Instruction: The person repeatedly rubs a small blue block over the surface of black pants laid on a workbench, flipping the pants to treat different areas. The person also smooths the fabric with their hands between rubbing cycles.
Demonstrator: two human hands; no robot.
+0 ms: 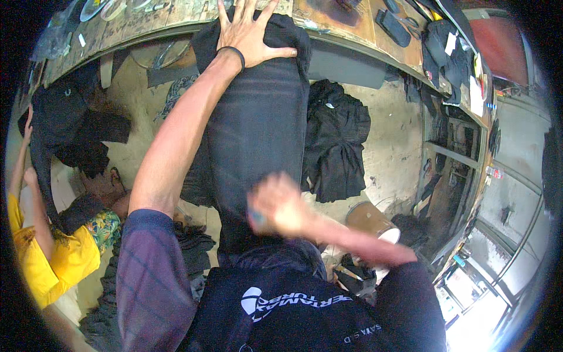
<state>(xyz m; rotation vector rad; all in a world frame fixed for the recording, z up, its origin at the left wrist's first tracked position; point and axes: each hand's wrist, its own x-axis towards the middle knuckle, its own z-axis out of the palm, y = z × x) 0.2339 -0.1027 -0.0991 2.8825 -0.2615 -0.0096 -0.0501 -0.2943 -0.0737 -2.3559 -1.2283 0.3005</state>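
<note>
A long black garment (255,135), which looks like a trouser leg, stretches from the wooden bench edge down to my lap. My left hand (249,32) presses flat on its far end, fingers spread and thumb out to the right, with a dark band round the wrist. Over the near part of the cloth, my right hand (278,202) is curled closed and smeared by motion. Something small, bluish and reddish, shows at its left side; I cannot make out what it is.
The wooden bench (161,17) runs along the far side, with scissors (410,23) on it. Black garments (334,141) lie right of the cloth; another dark pile (187,258) is at left. A round container (369,222) stands lower right. A person in yellow (70,258) works at left.
</note>
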